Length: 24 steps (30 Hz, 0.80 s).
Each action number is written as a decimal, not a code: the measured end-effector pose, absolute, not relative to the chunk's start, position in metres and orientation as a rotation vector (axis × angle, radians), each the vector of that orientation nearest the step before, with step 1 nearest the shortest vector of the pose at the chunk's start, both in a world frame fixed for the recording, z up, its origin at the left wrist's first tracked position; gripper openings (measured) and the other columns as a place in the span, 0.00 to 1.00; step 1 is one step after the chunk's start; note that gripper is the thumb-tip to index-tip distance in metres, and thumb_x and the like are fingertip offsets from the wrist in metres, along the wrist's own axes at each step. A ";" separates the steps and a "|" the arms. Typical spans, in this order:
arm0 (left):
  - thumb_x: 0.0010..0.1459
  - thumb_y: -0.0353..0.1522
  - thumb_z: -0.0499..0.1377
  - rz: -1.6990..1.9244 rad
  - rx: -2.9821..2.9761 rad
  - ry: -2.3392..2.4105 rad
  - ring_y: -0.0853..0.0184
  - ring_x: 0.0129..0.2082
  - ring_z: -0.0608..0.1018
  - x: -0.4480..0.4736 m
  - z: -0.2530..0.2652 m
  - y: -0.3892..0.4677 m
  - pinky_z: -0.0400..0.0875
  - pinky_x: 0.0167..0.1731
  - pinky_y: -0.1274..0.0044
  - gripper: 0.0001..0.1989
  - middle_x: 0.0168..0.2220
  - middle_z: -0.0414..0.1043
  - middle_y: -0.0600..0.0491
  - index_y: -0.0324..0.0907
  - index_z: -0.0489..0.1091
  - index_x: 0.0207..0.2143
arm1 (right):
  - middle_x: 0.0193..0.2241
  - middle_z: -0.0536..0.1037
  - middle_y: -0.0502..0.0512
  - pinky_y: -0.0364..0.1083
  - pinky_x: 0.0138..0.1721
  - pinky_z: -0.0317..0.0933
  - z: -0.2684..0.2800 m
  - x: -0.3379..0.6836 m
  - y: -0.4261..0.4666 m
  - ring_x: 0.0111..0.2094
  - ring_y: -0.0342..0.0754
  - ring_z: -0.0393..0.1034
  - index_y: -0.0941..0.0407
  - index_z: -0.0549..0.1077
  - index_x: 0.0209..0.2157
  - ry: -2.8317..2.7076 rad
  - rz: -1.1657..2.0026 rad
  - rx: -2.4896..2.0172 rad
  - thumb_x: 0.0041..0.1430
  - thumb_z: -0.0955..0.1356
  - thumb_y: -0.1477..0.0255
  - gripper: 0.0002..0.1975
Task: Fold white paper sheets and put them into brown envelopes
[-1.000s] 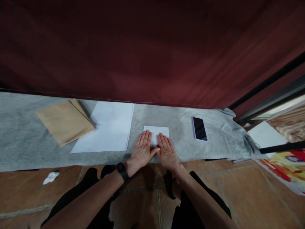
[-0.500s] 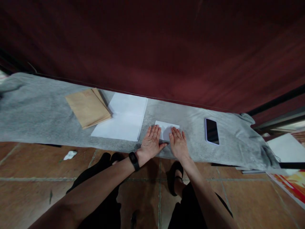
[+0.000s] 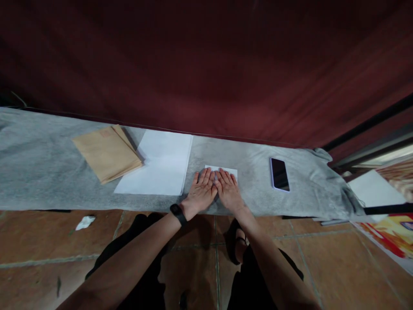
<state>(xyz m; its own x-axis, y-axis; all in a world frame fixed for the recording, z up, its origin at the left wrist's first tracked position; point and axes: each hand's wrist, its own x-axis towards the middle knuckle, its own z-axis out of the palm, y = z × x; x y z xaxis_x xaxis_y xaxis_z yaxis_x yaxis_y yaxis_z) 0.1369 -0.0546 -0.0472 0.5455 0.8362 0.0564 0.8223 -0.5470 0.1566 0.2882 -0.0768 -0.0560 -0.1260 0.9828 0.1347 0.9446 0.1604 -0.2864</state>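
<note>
A small piece of white folded paper (image 3: 228, 169) lies on the grey cloth, mostly covered by my two hands. My left hand (image 3: 202, 189), with a black band on its wrist, is flat on the left part of the paper, fingers stretched forward. Beside it my right hand (image 3: 227, 189) presses flat on the right part, its fingers also straight. The two hands nearly touch at the thumbs. Only the far edge and far right corner of the paper show.
To the left are larger white sheets (image 3: 161, 165), partly under brown envelopes (image 3: 105, 153). A phone (image 3: 280, 174) lies at the right. The grey cloth (image 3: 248, 159) covers a narrow bench against a dark red curtain (image 3: 206, 77). Crumpled tissue (image 3: 85, 222) lies on the tiled floor.
My right hand has slid left across the paper toward my left hand, closing the gap between them. My left hand stays on the paper. The view has shifted slightly.
</note>
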 end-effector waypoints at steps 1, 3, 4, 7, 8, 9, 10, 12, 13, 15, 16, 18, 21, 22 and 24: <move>0.69 0.34 0.42 0.196 2.664 1.442 0.56 0.72 0.51 0.138 -0.047 -0.053 0.43 0.70 0.57 0.29 0.72 0.48 0.41 0.32 0.53 0.69 | 0.69 0.57 0.58 0.58 0.69 0.42 -0.056 0.288 -0.076 0.70 0.54 0.49 0.57 0.60 0.68 -2.147 0.174 -1.868 0.75 0.52 0.65 0.26; 0.69 0.35 0.42 0.207 2.667 1.456 0.56 0.72 0.50 0.140 -0.047 -0.049 0.42 0.69 0.58 0.30 0.72 0.48 0.41 0.31 0.53 0.69 | 0.69 0.57 0.58 0.58 0.69 0.42 -0.057 0.289 -0.073 0.70 0.54 0.50 0.56 0.60 0.68 -2.136 0.150 -1.891 0.75 0.53 0.66 0.26; 0.69 0.35 0.41 0.211 2.666 1.460 0.56 0.72 0.50 0.141 -0.047 -0.047 0.42 0.69 0.58 0.30 0.72 0.49 0.41 0.31 0.53 0.69 | 0.69 0.58 0.58 0.58 0.69 0.43 -0.057 0.290 -0.071 0.70 0.54 0.51 0.56 0.60 0.68 -2.126 0.141 -1.902 0.74 0.53 0.66 0.25; 0.70 0.37 0.41 0.225 2.655 1.484 0.56 0.72 0.52 0.140 -0.046 -0.041 0.44 0.69 0.58 0.30 0.71 0.50 0.41 0.31 0.53 0.69 | 0.69 0.59 0.60 0.59 0.69 0.43 -0.057 0.295 -0.067 0.69 0.56 0.52 0.58 0.60 0.67 -2.093 0.128 -1.930 0.74 0.55 0.66 0.25; 0.70 0.38 0.41 0.233 2.650 1.498 0.56 0.72 0.53 0.139 -0.046 -0.038 0.45 0.69 0.58 0.30 0.71 0.51 0.40 0.31 0.53 0.69 | 0.69 0.59 0.60 0.59 0.68 0.44 -0.056 0.298 -0.065 0.69 0.56 0.52 0.58 0.60 0.67 -2.081 0.130 -1.935 0.74 0.55 0.66 0.25; 0.70 0.38 0.41 0.244 2.647 1.512 0.55 0.72 0.53 0.138 -0.045 -0.036 0.45 0.69 0.57 0.30 0.71 0.51 0.40 0.31 0.53 0.69 | 0.68 0.60 0.60 0.59 0.68 0.45 -0.056 0.302 -0.064 0.69 0.56 0.53 0.58 0.60 0.67 -2.071 0.137 -1.937 0.73 0.56 0.66 0.25; 0.70 0.39 0.42 0.256 2.646 1.522 0.55 0.71 0.54 0.137 -0.044 -0.034 0.46 0.68 0.57 0.30 0.70 0.52 0.39 0.31 0.54 0.69 | 0.68 0.61 0.60 0.58 0.68 0.45 -0.055 0.306 -0.062 0.68 0.55 0.53 0.58 0.60 0.67 -2.065 0.148 -1.935 0.73 0.56 0.67 0.25; 0.70 0.38 0.43 0.277 2.650 1.527 0.54 0.71 0.56 0.134 -0.043 -0.029 0.48 0.68 0.57 0.30 0.70 0.54 0.39 0.31 0.55 0.68 | 0.66 0.64 0.60 0.57 0.67 0.47 -0.053 0.314 -0.059 0.66 0.54 0.57 0.57 0.61 0.67 -2.050 0.173 -1.934 0.72 0.57 0.70 0.24; 0.70 0.38 0.43 0.284 2.654 1.522 0.53 0.70 0.57 0.133 -0.042 -0.027 0.49 0.68 0.57 0.29 0.69 0.55 0.39 0.32 0.56 0.68 | 0.65 0.66 0.60 0.57 0.67 0.47 -0.052 0.317 -0.057 0.65 0.53 0.59 0.56 0.61 0.66 -2.043 0.187 -1.937 0.71 0.58 0.71 0.24; 0.70 0.37 0.44 0.284 2.666 1.502 0.54 0.70 0.59 0.131 -0.040 -0.024 0.50 0.67 0.58 0.28 0.69 0.57 0.39 0.33 0.57 0.67 | 0.62 0.69 0.60 0.58 0.67 0.47 -0.049 0.324 -0.054 0.62 0.53 0.62 0.54 0.63 0.65 -2.019 0.208 -1.957 0.69 0.60 0.73 0.24; 0.70 0.36 0.44 0.280 2.674 1.493 0.54 0.69 0.59 0.131 -0.040 -0.023 0.51 0.67 0.59 0.27 0.69 0.57 0.39 0.33 0.58 0.67 | 0.62 0.70 0.60 0.58 0.67 0.46 -0.048 0.326 -0.053 0.61 0.53 0.63 0.53 0.64 0.65 -2.006 0.219 -1.967 0.68 0.61 0.74 0.25; 0.70 0.35 0.45 0.270 2.691 1.480 0.54 0.69 0.60 0.131 -0.038 -0.022 0.52 0.67 0.60 0.26 0.68 0.58 0.39 0.33 0.59 0.66 | 0.61 0.70 0.59 0.59 0.67 0.46 -0.046 0.330 -0.050 0.62 0.53 0.62 0.52 0.64 0.64 -1.986 0.247 -1.975 0.66 0.63 0.73 0.25; 0.70 0.34 0.46 0.265 2.701 1.479 0.54 0.69 0.61 0.131 -0.036 -0.020 0.54 0.66 0.59 0.26 0.68 0.59 0.39 0.34 0.59 0.66 | 0.61 0.69 0.59 0.59 0.67 0.46 -0.045 0.333 -0.045 0.62 0.53 0.62 0.50 0.63 0.64 -1.967 0.280 -1.981 0.65 0.65 0.72 0.27; 0.70 0.34 0.46 0.262 2.700 1.480 0.53 0.69 0.61 0.132 -0.035 -0.020 0.54 0.66 0.59 0.25 0.68 0.59 0.39 0.35 0.59 0.66 | 0.60 0.70 0.58 0.58 0.66 0.47 -0.045 0.334 -0.044 0.61 0.53 0.63 0.50 0.64 0.64 -1.962 0.284 -1.991 0.64 0.66 0.72 0.27; 0.70 0.33 0.45 0.255 2.692 1.479 0.53 0.69 0.61 0.132 -0.035 -0.019 0.55 0.66 0.59 0.25 0.68 0.58 0.40 0.35 0.59 0.66 | 0.57 0.72 0.59 0.57 0.65 0.51 -0.044 0.334 -0.040 0.58 0.54 0.65 0.50 0.66 0.62 -1.947 0.283 -2.025 0.63 0.68 0.71 0.26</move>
<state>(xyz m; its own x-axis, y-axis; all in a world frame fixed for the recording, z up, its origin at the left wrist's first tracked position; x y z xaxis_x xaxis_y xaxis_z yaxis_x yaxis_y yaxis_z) 0.1318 -0.0192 -0.0352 0.5264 0.8423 0.1158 0.8325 -0.5383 0.1310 0.3344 -0.0396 -0.0444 0.0534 0.9957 0.0758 0.9329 -0.0227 -0.3593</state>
